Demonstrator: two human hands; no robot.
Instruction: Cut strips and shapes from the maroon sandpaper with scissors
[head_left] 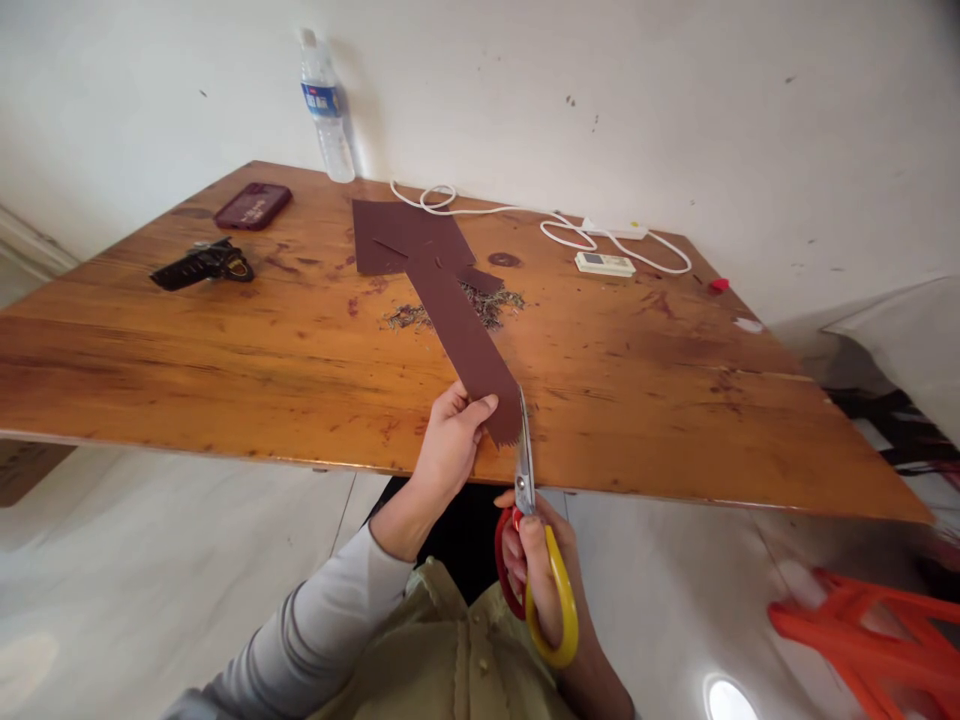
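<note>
My left hand (446, 445) pinches the near end of a long dark maroon strip of paper or card (469, 335), thumb on top. The strip's near edge is jagged with fine cuts. My right hand (544, 565) grips a pair of scissors (523, 470) with one red and one yellow handle, fingers through the loops. The blades point away from me, at the strip's right near corner. Beyond the strip, a pile of thin dark shreds (487, 305) lies on the wooden table (637, 400). Larger maroon sheets (379, 235) lie behind it, partly covered by the strip's far end.
A clear plastic bottle (326, 120) stands at the back by the wall. On the left are a maroon phone (253, 206) and a black object (202, 265). A white cable (495, 210) and a small white device (604, 264) lie back right. An orange stool (877, 630) stands lower right.
</note>
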